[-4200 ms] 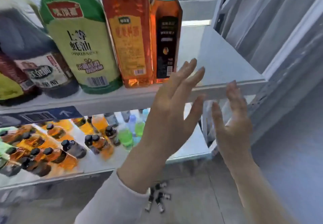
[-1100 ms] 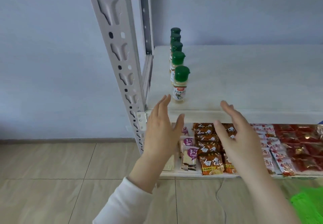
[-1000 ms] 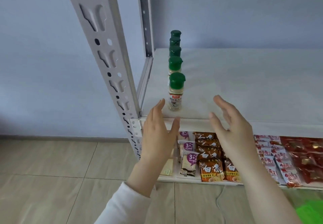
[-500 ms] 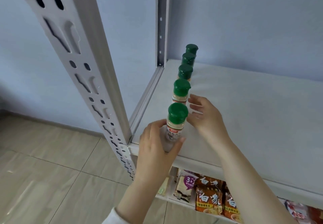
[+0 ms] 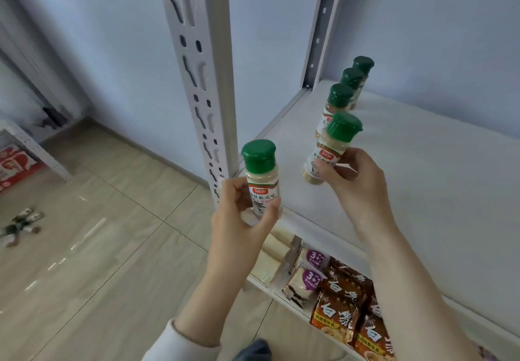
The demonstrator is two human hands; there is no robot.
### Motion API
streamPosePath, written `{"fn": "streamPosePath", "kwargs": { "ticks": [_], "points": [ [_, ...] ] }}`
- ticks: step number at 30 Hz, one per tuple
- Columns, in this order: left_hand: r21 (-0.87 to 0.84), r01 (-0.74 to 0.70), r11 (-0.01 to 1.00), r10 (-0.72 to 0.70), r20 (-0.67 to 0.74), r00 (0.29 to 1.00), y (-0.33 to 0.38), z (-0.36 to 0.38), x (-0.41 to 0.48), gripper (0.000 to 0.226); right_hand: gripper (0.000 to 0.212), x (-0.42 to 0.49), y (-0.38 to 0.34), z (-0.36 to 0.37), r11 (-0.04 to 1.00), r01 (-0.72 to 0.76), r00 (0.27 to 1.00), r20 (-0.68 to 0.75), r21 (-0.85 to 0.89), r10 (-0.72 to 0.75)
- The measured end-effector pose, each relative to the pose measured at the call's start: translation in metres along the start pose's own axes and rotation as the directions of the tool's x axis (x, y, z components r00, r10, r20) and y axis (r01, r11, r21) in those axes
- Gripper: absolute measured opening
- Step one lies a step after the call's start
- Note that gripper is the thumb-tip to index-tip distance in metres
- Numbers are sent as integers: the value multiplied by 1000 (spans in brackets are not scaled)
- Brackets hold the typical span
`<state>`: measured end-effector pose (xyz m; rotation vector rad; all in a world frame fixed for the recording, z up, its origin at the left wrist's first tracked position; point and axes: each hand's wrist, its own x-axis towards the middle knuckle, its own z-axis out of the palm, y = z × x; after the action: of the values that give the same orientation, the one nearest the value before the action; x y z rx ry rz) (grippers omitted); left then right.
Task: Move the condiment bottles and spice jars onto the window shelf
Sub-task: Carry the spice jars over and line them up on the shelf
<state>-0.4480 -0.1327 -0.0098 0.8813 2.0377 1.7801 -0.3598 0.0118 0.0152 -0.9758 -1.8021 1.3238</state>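
My left fingers grip one spice jar; my right fingers pinch a second jar, tilted, over the shelf

Green caps and red-and-white labels are seen on beige-filled spice jars; orange-and-brown noodle packets are pictured too.

The left grip holds a green-capped spice jar upright in front of the rack post. At 2 o'clock of it, the right grip holds a second jar, tilted, over the shelf. Three more jars stand in a row toward 1 o'clock. Snack packets lie on the lower tier at 5 o'clock.
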Motion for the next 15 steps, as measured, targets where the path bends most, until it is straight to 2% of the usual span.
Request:
{"fn": "streamPosePath", "kwargs": {
  "ticks": [4,8,11,15],
  "points": [
    [-81,64,995,-70,-72,995,-3,-28,-21,39,20,-41,-19,8,989,30,985,166,147,-54],
    [-136,106,985,-125,-147,981,-5,-71,-34,16,32,-73,-35,46,974,-17,925,373,226,-71],
    [-174,129,976,-165,-209,964,-12,-114,-41,14,34,-88,-41,93,972,-57,879,474,230,-61],
    [-211,143,967,-205,-312,928,-32,-185,-42,12,13,-101,-45,174,964,-129,829,559,233,-25]
  ]
}}
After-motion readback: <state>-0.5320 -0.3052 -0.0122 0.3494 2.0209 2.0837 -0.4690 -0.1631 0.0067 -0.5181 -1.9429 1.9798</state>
